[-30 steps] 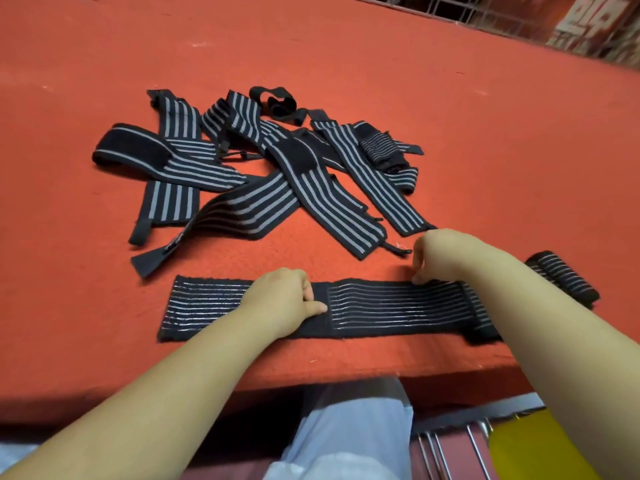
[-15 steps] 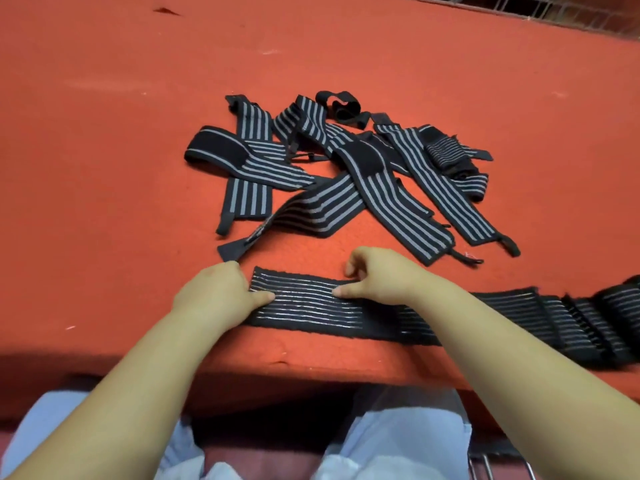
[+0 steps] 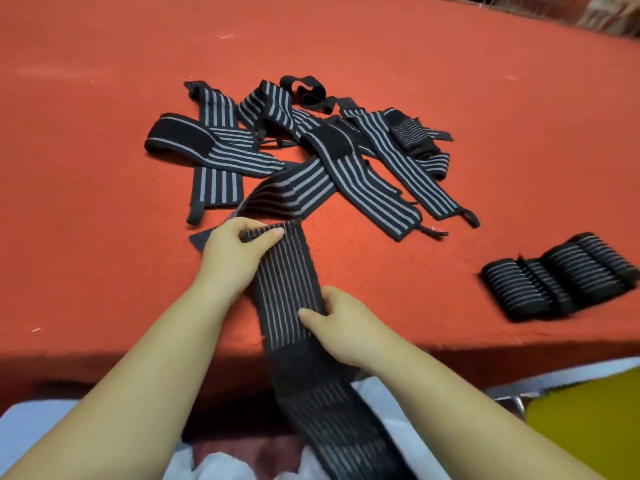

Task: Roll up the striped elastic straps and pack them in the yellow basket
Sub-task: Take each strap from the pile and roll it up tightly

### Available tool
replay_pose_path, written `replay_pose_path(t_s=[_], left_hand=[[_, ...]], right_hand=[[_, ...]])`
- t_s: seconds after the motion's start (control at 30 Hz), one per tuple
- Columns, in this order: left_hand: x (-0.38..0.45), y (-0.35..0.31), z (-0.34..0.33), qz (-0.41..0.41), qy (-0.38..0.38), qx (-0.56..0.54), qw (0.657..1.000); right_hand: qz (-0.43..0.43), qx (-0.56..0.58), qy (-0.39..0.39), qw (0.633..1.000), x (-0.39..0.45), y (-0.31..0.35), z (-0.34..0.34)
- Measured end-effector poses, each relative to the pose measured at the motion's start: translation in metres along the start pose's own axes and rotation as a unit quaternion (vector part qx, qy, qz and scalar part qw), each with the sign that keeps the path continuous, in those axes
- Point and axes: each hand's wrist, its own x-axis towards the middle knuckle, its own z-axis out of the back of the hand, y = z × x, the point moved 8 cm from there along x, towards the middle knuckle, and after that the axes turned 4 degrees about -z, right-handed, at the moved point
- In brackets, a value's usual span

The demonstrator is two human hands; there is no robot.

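Down low right a bit of yellow basket (image 3: 585,420) showed. One strap (image 3: 291,278) ran off the red bench (image 3: 104,168) edge, right hand (image 3: 343,327) pinching its side, left hand (image 3: 232,252) gripping the far end. Rolled straps (image 3: 557,275) sat right, loose pile (image 3: 304,150) beyond.

One long thin-striped strap (image 3: 291,271) is held up, running from the near edge of the red bench (image 3: 104,133) down over the person's lap. Two hands hold it: the left hand (image 3: 232,258) at its far end and the right hand (image 3: 343,327) lower down. In the tangled pile (image 3: 311,157) farther off, about seven broad-striped straps can be told apart, though overlaps make the count uncertain. One bundle of folded strap (image 3: 561,275) lies to the right, showing four bulges. One yellow basket (image 3: 588,420) shows at the near right corner.
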Motion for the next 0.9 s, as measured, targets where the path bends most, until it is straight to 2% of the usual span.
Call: replay_pose_path(t_s=[0.07,0.17,0.33,0.5,0.6,0.7,0.9], left_hand=[[-0.005,0.001,-0.006,0.012,0.019,-0.048,0.999],[-0.01,0.001,-0.012,0.02,0.053,-0.074,0.996],[-0.017,-0.009,-0.03,0.011,0.159,-0.103,0.982],[-0.013,-0.016,-0.042,-0.011,0.15,-0.115,0.982],[-0.016,0.0,-0.053,0.019,0.181,-0.147,0.972],[-0.017,0.009,-0.054,0.009,0.194,-0.172,0.966],[-0.02,0.012,-0.05,-0.014,0.168,-0.214,0.962]], right_hand=[[0.003,0.032,-0.004,0.999,-0.003,-0.001,-0.004],[0.035,0.113,-0.055,0.991,0.0,0.004,0.009],[0.109,0.226,-0.114,0.961,0.015,0.018,0.031],[0.103,0.298,-0.138,0.939,0.029,0.012,0.041],[0.083,0.311,-0.14,0.936,0.035,-0.004,0.037],[0.089,0.337,-0.14,0.927,0.035,-0.012,0.034],[0.099,0.363,-0.174,0.91,0.031,-0.01,0.038]])
